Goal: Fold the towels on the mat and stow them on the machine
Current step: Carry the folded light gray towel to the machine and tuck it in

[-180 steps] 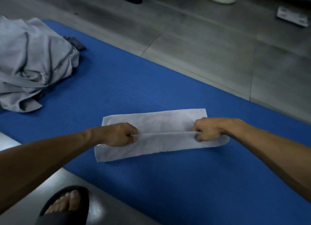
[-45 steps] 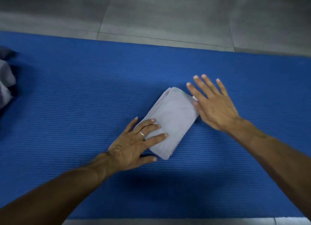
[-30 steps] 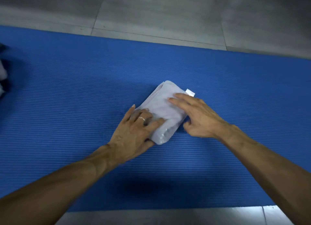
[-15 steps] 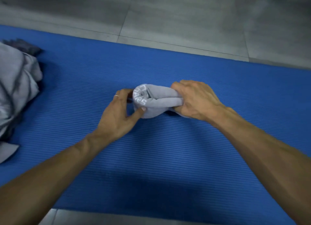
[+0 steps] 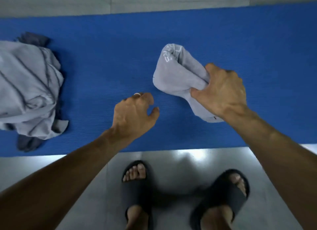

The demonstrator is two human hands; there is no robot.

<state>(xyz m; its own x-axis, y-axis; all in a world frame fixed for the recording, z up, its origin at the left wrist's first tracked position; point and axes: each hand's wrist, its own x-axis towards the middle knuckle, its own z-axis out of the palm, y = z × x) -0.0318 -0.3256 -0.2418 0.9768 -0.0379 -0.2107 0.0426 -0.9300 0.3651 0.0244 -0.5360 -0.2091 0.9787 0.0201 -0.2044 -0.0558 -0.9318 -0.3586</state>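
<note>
A folded light grey towel (image 5: 178, 75) with white lettering at its end hangs above the blue mat (image 5: 106, 58). My right hand (image 5: 221, 90) grips it at its near end, fingers and thumb curled into the cloth. My left hand (image 5: 135, 113) hovers over the mat to the left of the towel, fingers loosely curled, holding nothing. A crumpled heap of grey towels (image 5: 27, 90) lies on the mat at the far left, with darker cloth showing under it. The machine is not in view.
Grey tiled floor (image 5: 171, 162) lies in front of and behind the mat. My two feet in black slippers (image 5: 137, 183) stand on the tiles just before the mat's near edge.
My left hand has let go of the folded towel and drawn back. My right hand has lifted the towel off the mat. The view has tilted down, showing my feet.
</note>
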